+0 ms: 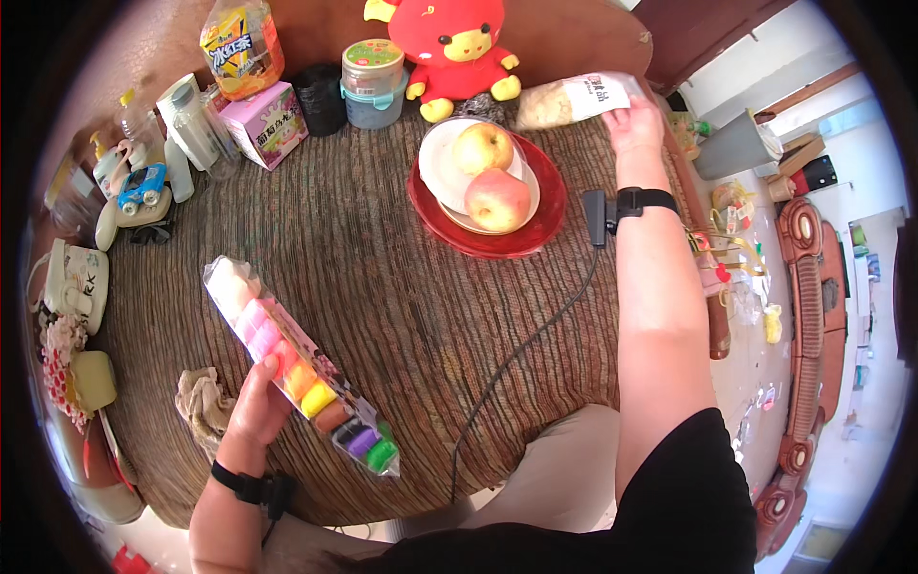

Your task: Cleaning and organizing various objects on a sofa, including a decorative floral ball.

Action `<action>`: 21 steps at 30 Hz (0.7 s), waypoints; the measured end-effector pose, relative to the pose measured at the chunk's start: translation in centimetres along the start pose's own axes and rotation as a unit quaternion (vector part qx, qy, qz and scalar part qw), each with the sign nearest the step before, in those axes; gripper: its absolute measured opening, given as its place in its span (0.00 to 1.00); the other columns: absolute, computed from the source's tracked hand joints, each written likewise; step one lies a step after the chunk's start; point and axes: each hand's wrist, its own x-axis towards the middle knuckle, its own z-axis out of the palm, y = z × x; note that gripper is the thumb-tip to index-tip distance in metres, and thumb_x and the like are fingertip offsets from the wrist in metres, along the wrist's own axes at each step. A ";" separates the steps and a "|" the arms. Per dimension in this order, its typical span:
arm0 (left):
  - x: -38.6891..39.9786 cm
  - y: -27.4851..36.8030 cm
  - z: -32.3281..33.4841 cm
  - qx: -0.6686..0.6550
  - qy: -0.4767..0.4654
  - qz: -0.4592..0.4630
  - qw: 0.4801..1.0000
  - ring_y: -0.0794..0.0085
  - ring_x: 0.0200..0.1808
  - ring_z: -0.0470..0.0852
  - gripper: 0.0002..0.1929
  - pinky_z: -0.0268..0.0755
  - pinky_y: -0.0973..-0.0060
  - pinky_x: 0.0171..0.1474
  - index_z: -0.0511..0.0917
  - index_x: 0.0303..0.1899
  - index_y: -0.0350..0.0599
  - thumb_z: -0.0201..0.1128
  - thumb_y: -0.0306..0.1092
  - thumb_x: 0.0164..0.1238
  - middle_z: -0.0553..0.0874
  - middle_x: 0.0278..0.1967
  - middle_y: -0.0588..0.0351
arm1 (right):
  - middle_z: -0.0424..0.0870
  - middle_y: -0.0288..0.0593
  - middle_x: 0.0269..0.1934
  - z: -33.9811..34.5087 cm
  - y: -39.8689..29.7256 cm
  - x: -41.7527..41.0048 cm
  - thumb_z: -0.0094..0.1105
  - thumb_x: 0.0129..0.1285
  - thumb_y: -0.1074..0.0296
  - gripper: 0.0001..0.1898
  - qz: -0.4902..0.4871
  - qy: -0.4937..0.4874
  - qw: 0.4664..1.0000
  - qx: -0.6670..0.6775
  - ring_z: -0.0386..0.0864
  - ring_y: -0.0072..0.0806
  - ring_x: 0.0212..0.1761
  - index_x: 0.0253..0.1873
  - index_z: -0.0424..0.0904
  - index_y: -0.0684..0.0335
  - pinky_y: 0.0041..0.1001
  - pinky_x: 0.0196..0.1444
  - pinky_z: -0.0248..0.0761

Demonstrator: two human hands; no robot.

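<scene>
My left hand [262,409] grips a long clear pack of modelling clay [301,373] near its middle. Blocks of several colours fill the pack, white at the far end and green at the near end. It slants above the striped tablecloth [344,265]. A crumpled beige cloth [202,405] lies beside that hand. At the far right of the table, my right hand [637,125] has its fingers at the end of a plastic food bag [574,100] with pale contents. Part of its grip is hidden by the bag.
Two apples [497,199] sit on a white plate over a red tray [466,244]. A red plush toy [459,57] stands behind. Bottles, a pink box [265,123], a round tub [373,79] and a blue toy car [142,188] line the far left. A black cable [527,341] crosses the cloth.
</scene>
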 end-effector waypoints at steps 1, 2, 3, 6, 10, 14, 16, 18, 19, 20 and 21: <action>0.1 -0.2 -0.1 0.000 -0.009 0.004 1.000 0.62 0.57 0.77 0.32 0.69 0.59 0.63 0.64 0.63 0.41 0.62 0.51 0.65 0.78 0.54 0.53 | 0.78 0.54 0.49 0.2 -1.9 0.2 0.43 0.65 0.76 0.15 -0.011 -0.042 0.999 0.013 0.79 0.44 0.53 0.55 0.68 0.71 0.45 0.55 0.74; 0.2 -0.3 0.2 0.005 -0.015 0.027 1.000 0.61 0.56 0.78 0.31 0.70 0.59 0.62 0.65 0.62 0.41 0.61 0.52 0.65 0.78 0.53 0.52 | 0.79 0.53 0.46 0.8 -3.3 -0.5 0.45 0.64 0.76 0.13 -0.050 -0.047 0.998 -0.001 0.80 0.42 0.50 0.52 0.68 0.71 0.42 0.52 0.76; 0.1 -0.1 0.7 -0.001 -0.021 0.031 0.999 0.61 0.56 0.78 0.31 0.70 0.59 0.62 0.65 0.62 0.41 0.61 0.52 0.65 0.78 0.53 0.52 | 0.80 0.51 0.42 1.5 -4.9 -1.4 0.46 0.63 0.76 0.10 -0.089 -0.052 0.995 -0.017 0.81 0.40 0.46 0.49 0.69 0.70 0.39 0.49 0.77; -0.5 0.5 1.1 0.017 -0.056 0.006 0.998 0.58 0.53 0.79 0.29 0.71 0.59 0.59 0.66 0.59 0.41 0.60 0.53 0.66 0.79 0.49 0.51 | 0.81 0.50 0.37 2.7 -9.3 -5.0 0.48 0.63 0.76 0.07 -0.131 -0.067 0.988 -0.037 0.81 0.35 0.37 0.45 0.70 0.68 0.33 0.40 0.78; -1.2 0.7 1.0 0.030 -0.076 0.015 0.997 0.59 0.54 0.80 0.29 0.73 0.59 0.59 0.65 0.59 0.42 0.59 0.53 0.66 0.79 0.52 0.50 | 0.81 0.50 0.35 4.0 -13.3 -9.2 0.43 0.70 0.72 0.05 -0.122 -0.069 0.990 -0.034 0.81 0.41 0.42 0.41 0.70 0.65 0.43 0.48 0.77; -1.5 0.8 0.2 0.027 -0.075 0.014 0.997 0.61 0.56 0.79 0.29 0.74 0.59 0.59 0.64 0.62 0.47 0.59 0.52 0.66 0.77 0.54 0.53 | 0.80 0.49 0.33 4.0 -12.8 -10.4 0.41 0.71 0.69 0.09 -0.040 -0.055 0.998 -0.007 0.80 0.45 0.43 0.37 0.70 0.62 0.49 0.52 0.75; -1.4 1.0 0.0 0.032 -0.073 0.011 0.997 0.62 0.56 0.79 0.29 0.74 0.59 0.58 0.63 0.62 0.47 0.59 0.51 0.66 0.77 0.54 0.54 | 0.77 0.47 0.31 3.5 -11.9 -9.3 0.44 0.69 0.68 0.08 -0.012 -0.085 0.996 -0.014 0.79 0.44 0.37 0.35 0.70 0.62 0.47 0.47 0.75; -1.3 0.8 -0.4 0.046 -0.069 0.007 0.997 0.64 0.56 0.79 0.29 0.75 0.60 0.57 0.63 0.63 0.49 0.59 0.52 0.66 0.77 0.55 0.55 | 0.75 0.44 0.28 3.8 -11.1 -9.5 0.47 0.68 0.66 0.08 0.012 -0.159 0.987 0.002 0.76 0.39 0.33 0.34 0.70 0.61 0.42 0.44 0.74; -1.4 0.8 -0.5 0.043 -0.065 0.007 0.997 0.64 0.56 0.79 0.29 0.75 0.60 0.57 0.63 0.63 0.49 0.59 0.52 0.66 0.77 0.55 0.55 | 0.72 0.40 0.26 4.7 -10.5 -10.9 0.49 0.68 0.65 0.08 0.039 -0.232 0.972 0.019 0.74 0.34 0.29 0.33 0.70 0.60 0.38 0.41 0.73; -1.5 0.9 -0.5 0.047 -0.067 0.008 0.997 0.64 0.56 0.79 0.30 0.75 0.60 0.58 0.63 0.63 0.49 0.59 0.53 0.65 0.77 0.55 0.55 | 0.65 0.32 0.21 5.6 -9.9 -12.3 0.53 0.65 0.64 0.07 0.003 -0.251 0.967 -0.032 0.66 0.24 0.23 0.34 0.70 0.58 0.31 0.36 0.69; -1.7 1.1 -0.5 0.051 -0.068 0.011 0.996 0.64 0.56 0.79 0.30 0.75 0.60 0.58 0.63 0.63 0.49 0.60 0.53 0.65 0.77 0.55 0.55 | 0.65 0.32 0.21 6.3 -9.5 -13.4 0.53 0.65 0.64 0.07 0.007 -0.254 0.967 -0.032 0.66 0.24 0.23 0.34 0.70 0.58 0.31 0.36 0.69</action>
